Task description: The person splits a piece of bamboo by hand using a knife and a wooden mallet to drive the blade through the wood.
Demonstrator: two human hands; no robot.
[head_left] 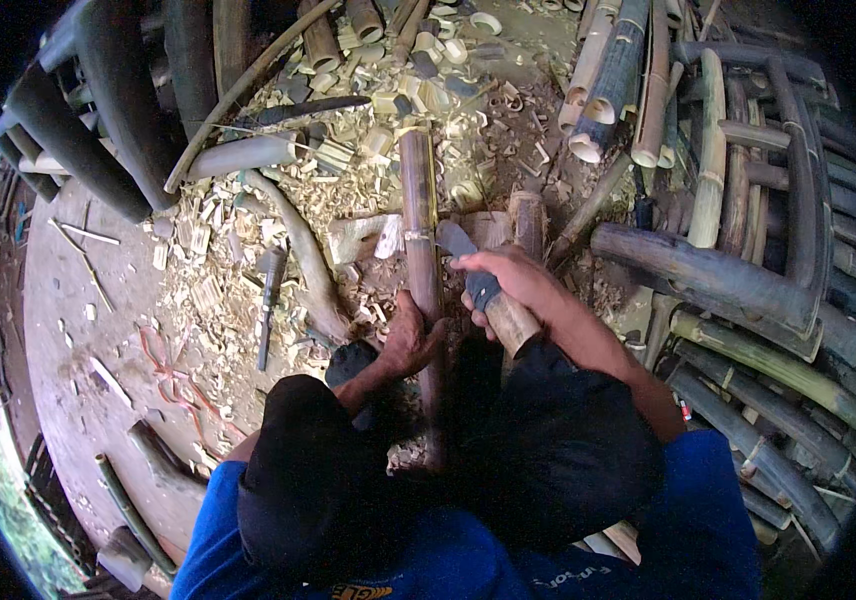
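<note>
A dark brown bamboo pole (419, 205) stands lengthwise between my knees, its far end resting near a pale wood block (360, 240). Around its nearer part my left hand (413, 338) is closed, thumb and fingers on either side. My right hand (520, 285) grips a knife (511, 325) by its thick light handle, which has a dark wrap near the front. The short grey blade points to the pole's right side, close to a joint; whether it touches I cannot tell. A light yellow strip runs along that side of the pole.
Bamboo shavings and cut rings (208, 235) cover the ground ahead. A second tool (270, 305) and a curved branch (298, 250) lie to the left, near tangled orange cord (173, 370). Bamboo tubes (603, 100) lean at the far right, beside a dark bamboo frame (708, 270).
</note>
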